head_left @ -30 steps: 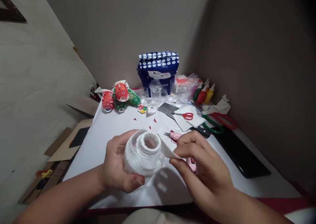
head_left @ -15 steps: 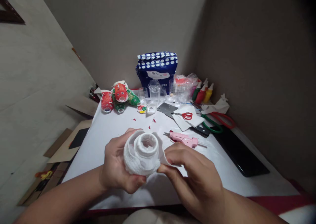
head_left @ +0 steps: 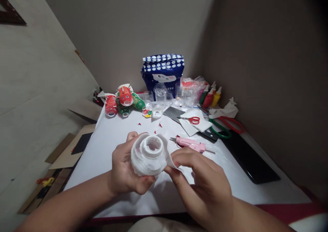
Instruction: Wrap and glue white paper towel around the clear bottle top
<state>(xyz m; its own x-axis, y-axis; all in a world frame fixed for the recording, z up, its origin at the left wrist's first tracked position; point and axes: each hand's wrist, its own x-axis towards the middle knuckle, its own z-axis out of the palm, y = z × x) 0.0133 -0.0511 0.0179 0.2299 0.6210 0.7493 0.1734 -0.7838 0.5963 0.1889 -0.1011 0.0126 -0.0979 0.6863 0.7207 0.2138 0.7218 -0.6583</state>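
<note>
A plastic bottle (head_left: 148, 162) wrapped in white material sits in my left hand (head_left: 128, 167), its round open mouth tilted up toward me. My left fingers curl around its far side, and the thumb presses on the near side. At its right, my right hand (head_left: 202, 177) pinches the loose end of a white paper strip (head_left: 169, 155) that curves around the bottle. Just beyond my right hand lies a pink glue gun (head_left: 191, 144), its nozzle pointing left.
Painted red and green fish figures (head_left: 125, 97) stand at the back left. Behind are a blue bag (head_left: 164, 75), clear plastic pieces (head_left: 161, 95) and paint bottles (head_left: 212, 97). To the right lie red-handled scissors (head_left: 194, 120), green-and-red-handled scissors (head_left: 221, 133) and a black flat panel (head_left: 249, 157).
My left hand and the bottle have shifted slightly right, and the bottle has turned a little. The right hand still pinches the strip, now drawn closer to the bottle.
</note>
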